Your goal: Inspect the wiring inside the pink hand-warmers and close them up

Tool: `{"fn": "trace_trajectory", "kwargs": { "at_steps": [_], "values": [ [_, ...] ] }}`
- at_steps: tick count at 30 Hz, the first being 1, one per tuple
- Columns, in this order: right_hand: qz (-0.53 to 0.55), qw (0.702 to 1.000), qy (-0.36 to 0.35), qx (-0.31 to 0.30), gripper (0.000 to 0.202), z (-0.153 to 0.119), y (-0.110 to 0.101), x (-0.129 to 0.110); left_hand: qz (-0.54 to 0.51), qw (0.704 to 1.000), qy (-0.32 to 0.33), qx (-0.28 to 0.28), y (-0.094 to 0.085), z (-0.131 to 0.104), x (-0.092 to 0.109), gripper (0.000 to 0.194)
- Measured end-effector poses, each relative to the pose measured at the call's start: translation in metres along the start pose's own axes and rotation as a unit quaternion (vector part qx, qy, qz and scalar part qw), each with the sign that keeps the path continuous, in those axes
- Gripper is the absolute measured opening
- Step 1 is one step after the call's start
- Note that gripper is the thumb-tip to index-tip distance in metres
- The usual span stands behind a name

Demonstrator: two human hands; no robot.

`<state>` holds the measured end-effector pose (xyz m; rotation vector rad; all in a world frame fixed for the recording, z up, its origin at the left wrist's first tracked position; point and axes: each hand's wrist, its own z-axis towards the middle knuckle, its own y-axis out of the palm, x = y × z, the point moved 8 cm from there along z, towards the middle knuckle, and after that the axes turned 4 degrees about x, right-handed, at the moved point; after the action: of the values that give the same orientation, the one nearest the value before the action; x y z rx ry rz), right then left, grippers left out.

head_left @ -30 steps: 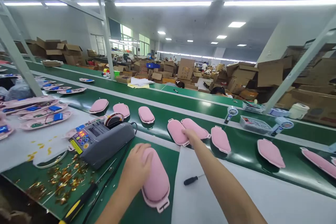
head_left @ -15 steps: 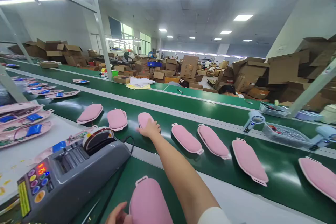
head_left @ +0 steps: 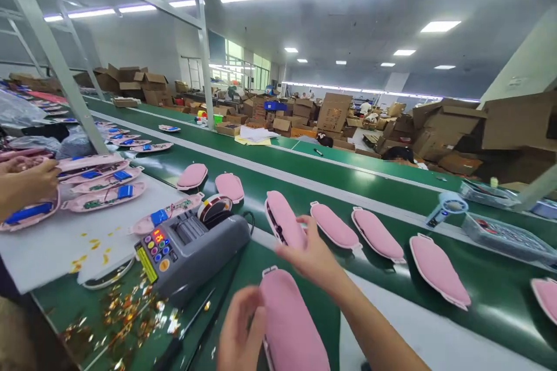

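Note:
My right hand [head_left: 311, 249] grips a pink padded oval case [head_left: 285, 217] by its near end, tilted so that a dark gap along its left side shows. Below it, my left hand [head_left: 243, 324] is beside another pink case [head_left: 293, 324] on the green surface, its fingers curled at that case's upper left edge. Whether those fingers press on it is unclear. Closed pink cases lie along the green belt, among them one [head_left: 335, 225] just right of my right hand and one [head_left: 230, 186] to the left.
A grey tape dispenser [head_left: 195, 252] with red digits stands left of my hands. Amber scraps [head_left: 134, 313] and a screwdriver lie nearby. Another person's hand [head_left: 26, 182] is over open pink shells with blue parts. A light blue handheld fan [head_left: 448, 207] stands at right.
My right hand has drawn the far pink case off the belt toward me and tilted it. The view has swung left, bringing in the scraps and the other person's hand.

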<state>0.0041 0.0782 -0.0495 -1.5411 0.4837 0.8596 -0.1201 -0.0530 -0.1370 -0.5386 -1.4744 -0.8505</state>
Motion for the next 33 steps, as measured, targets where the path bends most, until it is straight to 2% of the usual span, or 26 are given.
{"fn": "trace_trajectory", "kwargs": {
  "at_steps": [1, 2, 4, 6, 7, 9, 13, 15, 18, 20, 22, 23, 25, 29, 31, 33],
  "values": [
    [0.025, 1.000, -0.004, 0.001, 0.058, -0.036, -0.003, 0.003, -0.073, 0.996, -0.025, -0.043, 0.011, -0.006, 0.008, 0.058],
    [0.081, 0.996, -0.029, 0.028, 0.060, -0.070, -0.008, 0.002, -0.127, 0.985, -0.054, -0.103, 0.024, -0.015, 0.016, 0.074],
    [0.158, 0.984, -0.022, 0.077, 0.056, -0.131, -0.014, 0.010, -0.205, 0.938, -0.129, -0.248, 0.054, -0.044, 0.027, 0.103],
    [0.187, 0.976, 0.006, 0.110, 0.052, -0.175, -0.014, 0.021, -0.247, 0.891, -0.195, -0.328, 0.071, -0.073, 0.032, 0.113],
    [0.176, 0.977, 0.021, 0.122, 0.052, -0.191, -0.014, 0.028, -0.255, 0.874, -0.226, -0.345, 0.076, -0.086, 0.031, 0.112],
    [0.132, 0.980, 0.041, 0.142, 0.051, -0.213, -0.016, 0.042, -0.245, 0.859, -0.290, -0.343, 0.081, -0.106, 0.022, 0.096],
    [0.089, 0.980, 0.065, 0.167, 0.038, -0.238, -0.034, 0.081, -0.197, 0.826, -0.432, -0.303, 0.085, -0.132, -0.005, 0.045],
    [0.053, 0.979, 0.070, 0.184, 0.039, -0.248, -0.047, 0.101, -0.187, 0.803, -0.491, -0.281, 0.084, -0.140, -0.015, 0.031],
    [-0.052, 0.960, 0.062, 0.268, 0.032, -0.264, -0.070, 0.121, -0.182, 0.792, -0.521, -0.260, 0.081, -0.144, -0.022, 0.025],
    [-0.138, 0.927, 0.030, 0.346, 0.031, -0.274, -0.081, 0.122, -0.191, 0.783, -0.519, -0.285, 0.084, -0.146, -0.023, 0.027],
    [-0.219, 0.899, -0.016, 0.379, 0.033, -0.279, -0.083, 0.117, -0.198, 0.762, -0.521, -0.330, 0.090, -0.152, -0.023, 0.032],
    [-0.244, 0.898, -0.044, 0.364, 0.034, -0.278, -0.079, 0.115, -0.202, 0.751, -0.521, -0.351, 0.093, -0.155, -0.023, 0.035],
    [-0.251, 0.917, -0.091, 0.297, 0.041, -0.274, -0.068, 0.114, -0.203, 0.737, -0.526, -0.373, 0.096, -0.158, -0.024, 0.040],
    [-0.164, 0.966, -0.124, 0.160, 0.036, -0.269, -0.054, 0.119, -0.201, 0.731, -0.538, -0.368, 0.097, -0.158, -0.028, 0.037],
    [-0.109, 0.976, -0.127, 0.141, 0.033, -0.269, -0.056, 0.118, -0.216, 0.716, -0.534, -0.394, 0.099, -0.160, -0.026, 0.037],
    [-0.037, 0.979, -0.135, 0.149, 0.030, -0.270, -0.061, 0.113, -0.243, 0.689, -0.522, -0.441, 0.103, -0.163, -0.021, 0.038]
  ]
}}
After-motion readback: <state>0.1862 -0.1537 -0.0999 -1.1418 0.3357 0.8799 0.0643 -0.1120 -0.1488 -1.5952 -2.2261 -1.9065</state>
